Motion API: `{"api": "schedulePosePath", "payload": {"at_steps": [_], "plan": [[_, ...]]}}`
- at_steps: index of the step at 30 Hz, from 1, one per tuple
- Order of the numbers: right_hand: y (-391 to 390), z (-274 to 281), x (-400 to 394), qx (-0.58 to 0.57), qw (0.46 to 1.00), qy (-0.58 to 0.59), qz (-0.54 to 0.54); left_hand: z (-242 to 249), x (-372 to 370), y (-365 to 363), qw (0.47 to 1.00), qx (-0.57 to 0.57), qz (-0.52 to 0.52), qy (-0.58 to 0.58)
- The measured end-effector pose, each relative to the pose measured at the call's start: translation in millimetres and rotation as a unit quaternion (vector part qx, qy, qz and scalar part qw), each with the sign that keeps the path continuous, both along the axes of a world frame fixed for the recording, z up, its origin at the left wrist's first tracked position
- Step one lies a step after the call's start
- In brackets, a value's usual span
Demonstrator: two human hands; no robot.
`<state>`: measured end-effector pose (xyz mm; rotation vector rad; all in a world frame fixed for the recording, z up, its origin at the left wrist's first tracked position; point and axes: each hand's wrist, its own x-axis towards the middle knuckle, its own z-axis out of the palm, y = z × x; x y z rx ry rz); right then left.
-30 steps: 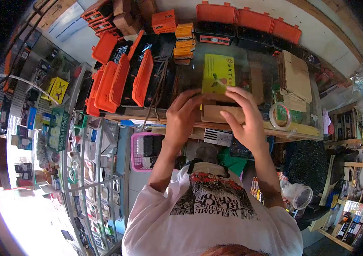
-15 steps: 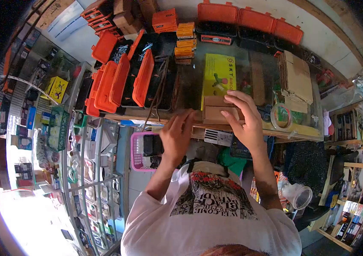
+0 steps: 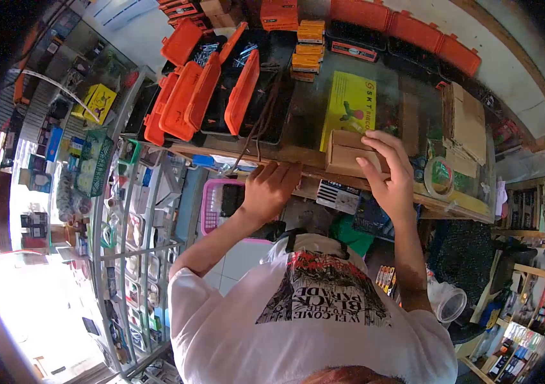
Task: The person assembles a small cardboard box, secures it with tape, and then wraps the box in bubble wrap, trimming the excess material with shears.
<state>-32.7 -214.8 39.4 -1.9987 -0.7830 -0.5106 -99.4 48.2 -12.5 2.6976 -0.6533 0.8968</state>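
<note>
A small brown cardboard box (image 3: 345,153) sits at the front edge of the glass-topped counter (image 3: 311,118), overlapping the lower end of a yellow SKT box (image 3: 349,105). My right hand (image 3: 393,171) grips the box's right end, with thumb on the near side and fingers over the far side. To the left, my left hand (image 3: 271,191) rests at the counter's front edge, apart from the cardboard box. Its fingers are bent and slightly spread, nothing shows in them, and its palm is hidden.
Open orange-lidded cases (image 3: 186,102) of screws stand left, with dark cords (image 3: 266,115) hanging beside them. Stacked yellow-orange packs (image 3: 308,48) are behind. A tape roll (image 3: 439,176) and flattened cardboard (image 3: 464,125) lie right. Below the edge is a pink basket (image 3: 211,208).
The camera view has shifted, so the counter sits further right and higher. My left hand has lowered onto the counter edge with its fingers spreading. My right hand stays on the cardboard box.
</note>
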Motion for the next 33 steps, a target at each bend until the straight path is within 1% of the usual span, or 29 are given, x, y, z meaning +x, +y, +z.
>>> {"api": "schedulePosePath", "payload": {"at_steps": [4,10,13,16,19,22,23,25,26,28,29,32,33], "plan": [[0.1,-0.2,-0.4,0.013,1.000,0.015,0.003,-1.3,-6.9,-6.0,0.999,-0.005,0.017,0.040],[-2.8,-3.0,2.4,-0.012,1.000,-0.002,0.007,-4.3,-12.9,-13.6,0.998,0.011,0.044,0.049],[-0.8,-2.6,1.3,0.009,1.000,0.016,0.009,-9.4,-18.6,-22.6,0.997,0.010,0.053,0.054],[-1.8,-5.9,2.2,-0.001,1.000,0.003,-0.001,2.3,-25.9,-32.1,0.996,-0.033,0.040,0.072],[-1.8,-2.8,1.2,0.030,0.999,0.006,0.016,11.5,-34.0,-40.1,0.992,-0.100,0.016,0.068],[-7.7,-7.5,3.1,0.109,0.994,0.000,0.030,29.6,-33.4,-53.4,0.988,-0.151,-0.021,0.008],[-7.7,-11.7,3.2,0.190,0.981,0.014,0.036,38.3,-36.5,-61.2,0.984,-0.170,-0.025,0.041],[-7.9,-19.7,0.9,0.346,0.936,0.042,0.048,55.6,-25.1,-80.1,0.986,-0.162,-0.041,0.028],[-13.7,-17.7,-0.9,0.369,0.926,0.077,0.029,61.4,-17.4,-90.4,0.986,-0.159,-0.049,0.021],[-27.2,-7.8,-3.7,0.416,0.898,0.143,-0.007,68.1,-1.4,-114.3,0.988,-0.141,-0.043,0.053],[-33.9,-2.4,-3.1,0.421,0.892,0.160,-0.034,69.3,6.3,-123.8,0.988,-0.131,-0.040,0.068],[-61.8,9.4,-3.2,0.449,0.861,0.238,-0.014,50.8,28.8,-139.7,0.997,-0.033,-0.050,0.050],[-66.5,10.3,-5.4,0.446,0.865,0.230,-0.018,46.5,32.5,-141.4,0.998,-0.019,-0.049,0.042]]}}
